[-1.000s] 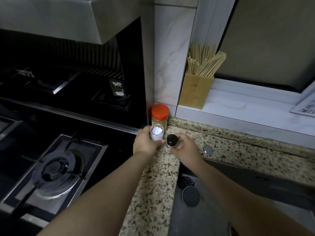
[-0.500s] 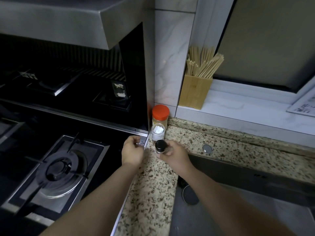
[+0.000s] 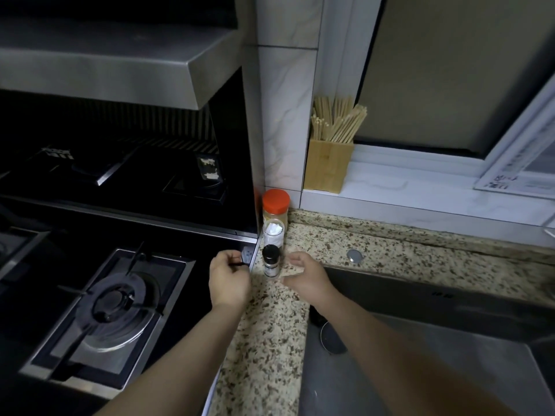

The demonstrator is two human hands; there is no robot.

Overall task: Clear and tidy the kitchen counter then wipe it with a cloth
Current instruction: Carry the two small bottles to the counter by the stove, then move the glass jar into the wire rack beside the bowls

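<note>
Three jars (image 3: 271, 235) lined up at desk's (image 3: 390, 250) 11 o'clock | both hands (image 3: 303, 276) loose, hold nothing | wiping still left

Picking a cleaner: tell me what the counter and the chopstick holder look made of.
Speckled beige-brown counter: looks like polished granite or similar stone, going by its mottled grain. Square tan chopstick holder: probably bamboo or wood, with matte, vertical banding.

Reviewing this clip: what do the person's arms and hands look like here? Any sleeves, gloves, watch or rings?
Both forearms are bare up to the frame edge, with no sleeves in view. The left hand and right hand wear no gloves. No watch, bracelet or ring shows on either wrist or on the visible fingers, though the lighting is dim.
</note>
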